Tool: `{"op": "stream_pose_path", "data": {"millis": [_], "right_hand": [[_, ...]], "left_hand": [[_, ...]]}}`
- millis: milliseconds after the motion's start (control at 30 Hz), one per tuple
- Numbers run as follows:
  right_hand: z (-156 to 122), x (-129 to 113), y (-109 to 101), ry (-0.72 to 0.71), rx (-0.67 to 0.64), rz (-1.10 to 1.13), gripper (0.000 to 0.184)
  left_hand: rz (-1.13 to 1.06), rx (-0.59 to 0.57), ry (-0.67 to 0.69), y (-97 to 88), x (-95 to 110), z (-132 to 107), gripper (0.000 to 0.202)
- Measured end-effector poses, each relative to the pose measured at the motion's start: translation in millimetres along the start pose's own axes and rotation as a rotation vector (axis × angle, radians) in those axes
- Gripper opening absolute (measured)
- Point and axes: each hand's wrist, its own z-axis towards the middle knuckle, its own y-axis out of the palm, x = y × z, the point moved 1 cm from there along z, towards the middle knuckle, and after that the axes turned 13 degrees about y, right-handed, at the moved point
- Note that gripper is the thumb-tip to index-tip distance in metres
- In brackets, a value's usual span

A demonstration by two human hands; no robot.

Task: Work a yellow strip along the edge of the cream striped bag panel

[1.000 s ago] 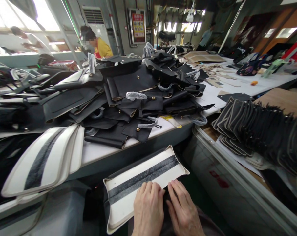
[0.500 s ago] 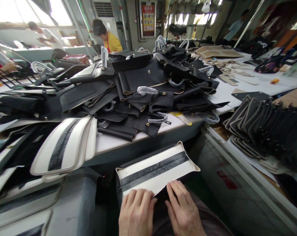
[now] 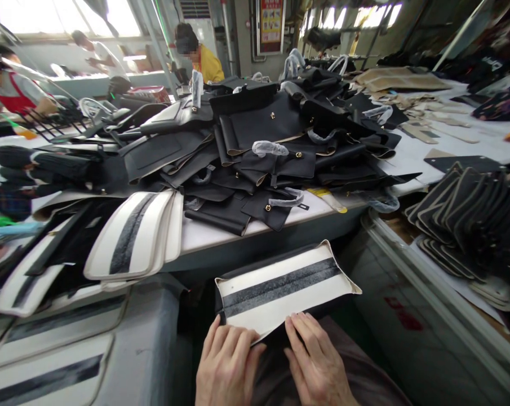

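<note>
1. Cream-white with a dark grey stripe down its length, the bag panel point(image 3: 286, 287) lies on your lap, just below the edge of the worktable point(image 3: 221, 234), its long side running left to right and its right end tilted up.
2. Your left hand point(image 3: 227, 363) rests palm down at the panel's near left edge; the fingers point(image 3: 221, 335) are slightly spread and lie flat, with the tips touching the white edge strip.
3. Your right hand point(image 3: 316, 361) lies palm down beside it, fingers close together and pointing up and left; the fingertips point(image 3: 295, 324) touch the near edge close to the panel's middle.
4. Neither hand pinches the panel. Most of it stretches beyond your fingertips, towards the table, and a black layer shows along its underside on the left and far edges.
5. A stack of matching striped panels point(image 3: 138, 237) overhangs the table edge to your left, well apart from your hands.
6. Behind it, a heap of black leather pieces point(image 3: 258, 146) with small gold studs covers the middle of the table.
7. To your right, a row of black pieces with pale edges point(image 3: 466, 220) lies fanned out on a lower surface.
8. People point(image 3: 202, 53) work at the far side of the room.
</note>
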Motion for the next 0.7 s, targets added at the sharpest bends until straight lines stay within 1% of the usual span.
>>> {"op": "stream_pose_path", "data": {"millis": [167,300,500,567,633,700], "right_hand": [[1.8,-7.1,0.1,-0.041,-0.005,0.020,0.040],[0.9,-12.3,3.4,-0.062,0.004,0.017,0.040],[5.8,-20.2,7.2,-0.112,0.032,-0.002,0.041],[8.7,-21.8,6.5,-0.133,0.033,-0.025,0.041],[10.3,-22.0,5.5,-0.151,0.023,-0.046,0.042],[9.7,-21.5,4.9,-0.163,0.010,-0.057,0.043]], "left_hand": [[-0.036,0.044,-0.044,1.3,0.3,3.0,0.006],[-0.023,0.092,-0.121,5.3,4.1,5.4,0.009],[0.006,0.077,-0.262,9.1,9.6,9.9,0.014],[0.017,0.075,-0.261,11.5,10.0,8.9,0.016],[0.014,0.087,-0.227,14.9,9.8,5.4,0.013],[-0.014,0.149,-0.237,18.0,8.6,-0.2,0.006]]}}
